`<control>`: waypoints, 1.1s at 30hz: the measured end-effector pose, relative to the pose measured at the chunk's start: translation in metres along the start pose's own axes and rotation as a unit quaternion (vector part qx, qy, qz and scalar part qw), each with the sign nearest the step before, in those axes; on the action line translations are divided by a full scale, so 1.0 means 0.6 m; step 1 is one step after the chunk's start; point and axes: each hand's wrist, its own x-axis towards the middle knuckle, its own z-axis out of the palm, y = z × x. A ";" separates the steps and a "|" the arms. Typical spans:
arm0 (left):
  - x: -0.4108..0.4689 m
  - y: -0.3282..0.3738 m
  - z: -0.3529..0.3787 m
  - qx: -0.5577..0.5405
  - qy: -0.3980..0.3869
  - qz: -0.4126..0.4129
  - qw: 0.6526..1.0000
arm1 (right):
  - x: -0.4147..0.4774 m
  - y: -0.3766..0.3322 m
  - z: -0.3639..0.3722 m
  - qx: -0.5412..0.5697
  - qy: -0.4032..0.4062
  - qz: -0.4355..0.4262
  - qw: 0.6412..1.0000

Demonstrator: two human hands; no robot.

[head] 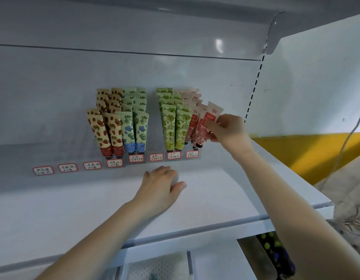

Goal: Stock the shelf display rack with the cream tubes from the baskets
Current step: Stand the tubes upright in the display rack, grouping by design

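Nearest, below the clear acrylic display rack (146, 159) at the bottom edge of the view: a white mesh basket (154, 266), and to its right a second basket with dark-printed tubes (276, 255), both only partly in view. Above them is the white metal shelf board (215, 199) on which the rack stands. The left hand (163, 186) lies palm-down on the board just in front of the rack, fingers loosely bent. Something pale shows under them, but I cannot tell whether it is gripped. The right hand (227, 128) is at the rack's right end, thumb and fingers pinching a pink-and-white cream tube with a red label (210, 118) along its right edge. The tube's long axis is near upright, leaning right: crimped end up, cap end down toward the rack's rightmost lane, touching or just beside the pink tubes (192, 102) already there. The tube lies left of the hand, so the seating move would run down and left along that axis; the right hand is the nearer one. Further back, from the rack's left: strawberry-print tubes (106, 126), blue-flower tubes (134, 122), an empty lane, then green-print tubes (173, 118). Red-bordered label cards (114, 163) run along the rack's front. Judgement: rack largely stocked.
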 end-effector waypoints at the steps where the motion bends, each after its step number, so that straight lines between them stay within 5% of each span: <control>1: -0.001 -0.003 0.002 0.001 0.003 -0.001 1.000 | 0.005 0.001 0.009 -0.029 0.005 0.002 1.000; 13: -0.001 -0.010 0.012 -0.004 0.045 0.009 0.999 | 0.017 0.001 0.060 -0.130 0.012 -0.010 0.991; 33: -0.002 -0.007 0.003 0.023 -0.013 -0.012 1.000 | 0.028 -0.015 0.063 -0.156 -0.036 -0.015 0.987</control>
